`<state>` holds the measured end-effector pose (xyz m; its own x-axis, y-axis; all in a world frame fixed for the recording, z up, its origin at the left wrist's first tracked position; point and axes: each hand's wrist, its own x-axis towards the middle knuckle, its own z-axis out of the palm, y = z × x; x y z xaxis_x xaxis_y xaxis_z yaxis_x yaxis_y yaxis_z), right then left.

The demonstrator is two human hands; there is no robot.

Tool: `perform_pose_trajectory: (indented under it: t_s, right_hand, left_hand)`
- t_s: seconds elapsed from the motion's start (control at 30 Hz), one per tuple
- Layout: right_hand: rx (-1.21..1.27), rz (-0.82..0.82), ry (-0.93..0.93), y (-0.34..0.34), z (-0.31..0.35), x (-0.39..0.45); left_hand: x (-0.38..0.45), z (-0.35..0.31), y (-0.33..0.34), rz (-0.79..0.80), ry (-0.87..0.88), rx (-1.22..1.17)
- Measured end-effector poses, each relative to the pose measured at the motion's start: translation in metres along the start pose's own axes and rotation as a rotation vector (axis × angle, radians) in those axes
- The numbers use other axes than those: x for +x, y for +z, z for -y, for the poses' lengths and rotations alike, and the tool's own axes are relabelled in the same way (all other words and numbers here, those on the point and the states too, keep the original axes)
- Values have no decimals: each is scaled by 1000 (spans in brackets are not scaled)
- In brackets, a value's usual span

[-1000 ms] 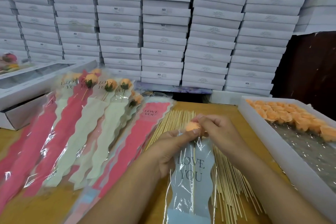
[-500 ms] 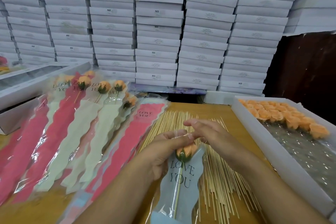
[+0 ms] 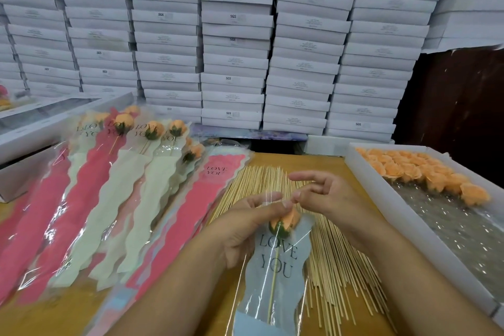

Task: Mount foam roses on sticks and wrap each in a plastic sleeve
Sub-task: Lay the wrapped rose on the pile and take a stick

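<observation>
Head view, nearest first: a pale blue sleeve (image 3: 275, 275) printed LOVE YOU lies at the table's (image 3: 308, 163) near edge, an orange foam rose (image 3: 285, 222) on its stick (image 3: 272, 284) inside. Left hand (image 3: 245, 226) pinches the sleeve's clear top at the rose with thumb and fingers. Right hand (image 3: 324, 196) sits just beside it, fingers loosely spread, holding nothing. Bare sticks (image 3: 332, 262) fan underneath. Wrapped roses (image 3: 114, 185) spread along the left edge; a tray of orange roses (image 3: 425, 174) runs along the right. White boxes (image 3: 234, 43) stack behind.
</observation>
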<state>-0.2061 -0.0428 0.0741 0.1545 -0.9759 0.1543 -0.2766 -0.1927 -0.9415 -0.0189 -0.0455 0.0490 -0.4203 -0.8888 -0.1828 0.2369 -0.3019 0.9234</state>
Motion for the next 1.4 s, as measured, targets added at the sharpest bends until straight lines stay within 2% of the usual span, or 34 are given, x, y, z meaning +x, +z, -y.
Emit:
perform_pose_trajectory:
  t_s: [0.2, 0.4, 0.63, 0.8, 0.87, 0.97, 1.07, 1.1, 1.17, 1.27, 1.33, 1.4]
  right_hand:
    - [-72, 61, 44, 2, 1, -1]
    - [-74, 74, 18, 4, 2, -1]
    - [-101, 126, 22, 10, 0, -1]
    - [-116, 287, 22, 14, -1, -3]
    - [-105, 240, 6, 15, -1, -3]
    - [28, 13, -22, 14, -2, 1]
    - [218, -137, 97, 16, -3, 0]
    - [244, -101, 166, 17, -3, -1]
    - [276, 102, 292, 21, -3, -5]
    - [319, 356, 366, 29, -5, -10]
    - [335, 403, 377, 33, -9, -10]
    - [322, 384, 373, 35, -12, -9]
  left_hand:
    - [1, -1, -2, -68, -3, -49]
    - [0, -2, -1, -30, -14, -49]
    - [5, 2, 2, -128, -23, -44]
    - [9, 5, 0, -182, 23, 67]
    - [7, 2, 1, -188, 12, 48]
    - [7, -2, -1, -217, 44, -7]
    - [7, -7, -2, -250, 101, -117]
    - [8, -8, -4, -272, 125, -134]
    - [9, -9, -5, -316, 180, -160]
    - [11, -10, -7, -355, 219, -209]
    - [10, -10, -7, -376, 218, -194]
    - [11, -10, -7, -370, 198, -173]
